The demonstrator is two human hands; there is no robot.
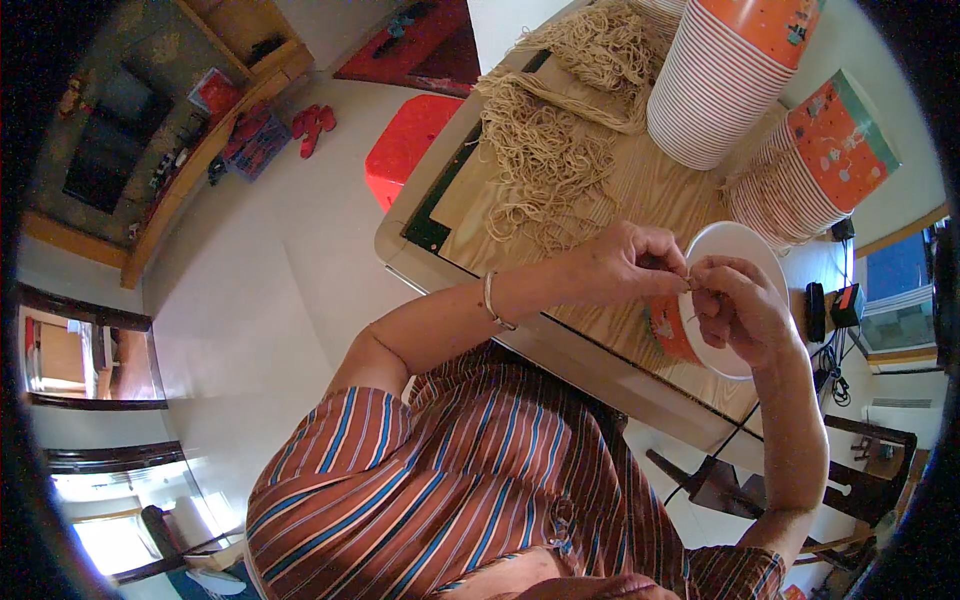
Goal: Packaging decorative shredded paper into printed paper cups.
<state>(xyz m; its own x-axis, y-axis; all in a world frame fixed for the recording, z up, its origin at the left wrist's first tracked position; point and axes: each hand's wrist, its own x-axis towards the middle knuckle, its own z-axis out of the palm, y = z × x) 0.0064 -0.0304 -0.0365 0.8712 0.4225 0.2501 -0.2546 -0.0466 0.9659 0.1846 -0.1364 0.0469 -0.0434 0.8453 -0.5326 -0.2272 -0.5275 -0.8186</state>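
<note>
My left hand (640, 262) and my right hand (738, 300) meet fingertip to fingertip over an orange paper tub (672, 328) with a white inside. The tub is tipped so that its open mouth turns up beside my right hand. Both hands are closed in a pinch on what looks like a short bit of tan cord, mostly hidden by the fingers. Loose tan cords (550, 150) lie in a tangled heap on the wooden table, beyond my left forearm.
A tall stack of nested paper tubs (715, 100) stands at the far side of the table (640, 190). Right of it, a second stack (838, 150) leans with tan strands on it. Black cables (832, 375) lie at the right. A red stool (408, 145) stands beyond the table's left edge.
</note>
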